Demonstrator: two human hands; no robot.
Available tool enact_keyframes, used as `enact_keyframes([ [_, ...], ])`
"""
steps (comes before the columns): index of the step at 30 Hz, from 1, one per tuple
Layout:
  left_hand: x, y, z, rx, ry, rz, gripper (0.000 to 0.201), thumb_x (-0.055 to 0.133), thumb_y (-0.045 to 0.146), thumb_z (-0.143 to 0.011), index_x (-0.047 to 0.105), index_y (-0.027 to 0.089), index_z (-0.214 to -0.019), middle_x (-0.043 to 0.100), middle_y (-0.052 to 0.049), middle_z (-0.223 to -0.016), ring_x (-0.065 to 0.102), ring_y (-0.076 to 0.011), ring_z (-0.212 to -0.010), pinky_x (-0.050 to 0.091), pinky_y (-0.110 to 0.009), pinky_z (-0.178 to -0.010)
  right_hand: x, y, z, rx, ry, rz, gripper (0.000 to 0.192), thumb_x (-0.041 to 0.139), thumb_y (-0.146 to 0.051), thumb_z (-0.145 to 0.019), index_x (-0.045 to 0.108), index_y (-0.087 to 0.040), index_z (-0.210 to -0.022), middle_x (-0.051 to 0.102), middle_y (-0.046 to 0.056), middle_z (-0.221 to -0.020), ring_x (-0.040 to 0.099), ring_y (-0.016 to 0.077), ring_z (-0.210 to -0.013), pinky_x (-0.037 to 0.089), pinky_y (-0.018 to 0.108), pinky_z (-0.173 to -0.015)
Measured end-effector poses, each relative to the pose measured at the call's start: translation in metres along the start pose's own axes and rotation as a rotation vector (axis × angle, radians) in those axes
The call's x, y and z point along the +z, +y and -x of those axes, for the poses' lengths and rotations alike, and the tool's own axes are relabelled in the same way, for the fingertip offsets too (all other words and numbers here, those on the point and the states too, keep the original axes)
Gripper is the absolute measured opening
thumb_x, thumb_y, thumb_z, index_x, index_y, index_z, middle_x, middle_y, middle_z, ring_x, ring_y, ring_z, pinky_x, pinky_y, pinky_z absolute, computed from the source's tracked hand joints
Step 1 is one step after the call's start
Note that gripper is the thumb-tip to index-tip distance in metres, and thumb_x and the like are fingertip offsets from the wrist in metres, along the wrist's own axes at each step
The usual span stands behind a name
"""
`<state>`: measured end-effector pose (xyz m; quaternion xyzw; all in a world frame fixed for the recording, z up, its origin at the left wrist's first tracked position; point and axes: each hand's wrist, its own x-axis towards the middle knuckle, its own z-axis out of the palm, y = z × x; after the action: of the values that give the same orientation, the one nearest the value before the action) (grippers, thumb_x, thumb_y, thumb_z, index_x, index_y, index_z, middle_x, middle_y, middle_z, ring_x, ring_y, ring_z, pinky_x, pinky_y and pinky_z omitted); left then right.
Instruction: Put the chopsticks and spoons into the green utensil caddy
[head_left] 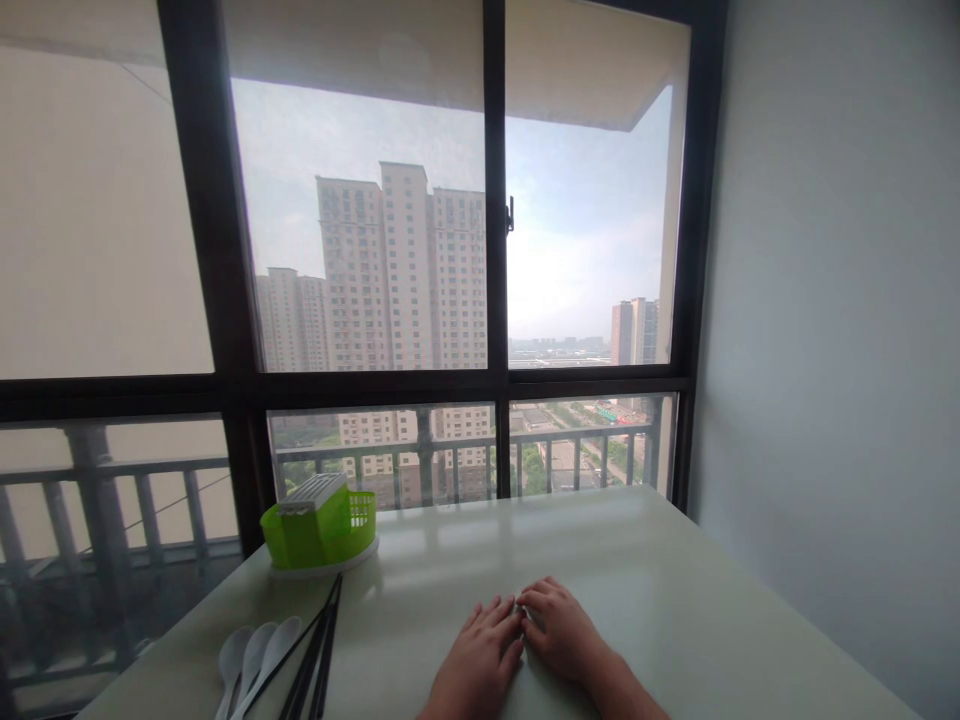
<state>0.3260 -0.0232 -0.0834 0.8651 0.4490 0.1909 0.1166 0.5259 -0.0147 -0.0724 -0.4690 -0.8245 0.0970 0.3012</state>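
My left hand [480,660] lies flat on the pale tabletop [420,560], its fingers stretched out and holding nothing. Beside it rests my right hand [561,632], palm down with the fingers slightly bent; its fingertips meet those of the left. To the left are three white spoons [255,650] lying side by side. Several black chopsticks [321,640] lie next to them, one crossing toward the spoon handles. Behind these, at the table's far left corner, stands a bright green plastic utensil holder [307,535] with a grey ridged top and a basket-like side.
A dark-framed window [496,300] spans the far side, with a railing [457,465] and tall buildings [405,270] outside. A plain wall [825,300] rises along the right of the table.
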Motion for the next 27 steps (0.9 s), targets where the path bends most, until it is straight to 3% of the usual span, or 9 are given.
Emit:
enact_keyframes([
  [15,0.004,-0.004,0.000,0.002,0.008,-0.006,0.048,0.043,0.039,-0.099,0.049,0.040,-0.146,0.043,0.005,-0.159,0.035,-0.0224,-0.149,0.024,-0.047,-0.126,0.004,0.006,-0.001,0.001,0.006,0.008,0.027,0.057,-0.018,-0.089,0.073,-0.023,-0.111,0.068,0.004,-0.109,0.054,0.0209,-0.108,0.037,0.029,-0.102],
  [19,0.004,0.001,0.000,-0.066,0.048,-0.022,0.053,0.045,0.036,-0.097,0.046,0.034,-0.150,0.041,0.000,-0.161,0.036,-0.0231,-0.148,0.026,-0.045,-0.125,0.004,0.008,0.000,0.005,0.021,-0.014,0.031,0.057,-0.019,-0.089,0.071,-0.023,-0.116,0.068,0.005,-0.111,0.056,0.0211,-0.109,0.039,0.029,-0.102],
  [23,-0.018,0.006,0.014,-0.227,0.169,-0.077,0.045,0.048,0.030,-0.092,0.057,0.020,-0.135,0.058,-0.011,-0.144,0.049,-0.0245,-0.135,0.036,-0.039,-0.117,0.005,0.019,0.001,0.025,0.031,-0.055,0.033,0.054,-0.023,-0.090,0.070,-0.023,-0.119,0.067,0.007,-0.114,0.056,0.0219,-0.112,0.041,0.029,-0.101],
  [27,-0.056,-0.019,0.053,-0.484,0.256,-0.296,0.045,0.056,0.037,-0.089,0.059,0.013,-0.127,0.062,-0.017,-0.129,0.056,-0.0301,-0.120,0.043,-0.041,-0.106,0.011,0.032,-0.002,0.065,0.024,-0.083,0.036,0.053,-0.027,-0.090,0.069,-0.023,-0.122,0.066,0.008,-0.118,0.056,0.0235,-0.116,0.041,0.032,-0.102],
])
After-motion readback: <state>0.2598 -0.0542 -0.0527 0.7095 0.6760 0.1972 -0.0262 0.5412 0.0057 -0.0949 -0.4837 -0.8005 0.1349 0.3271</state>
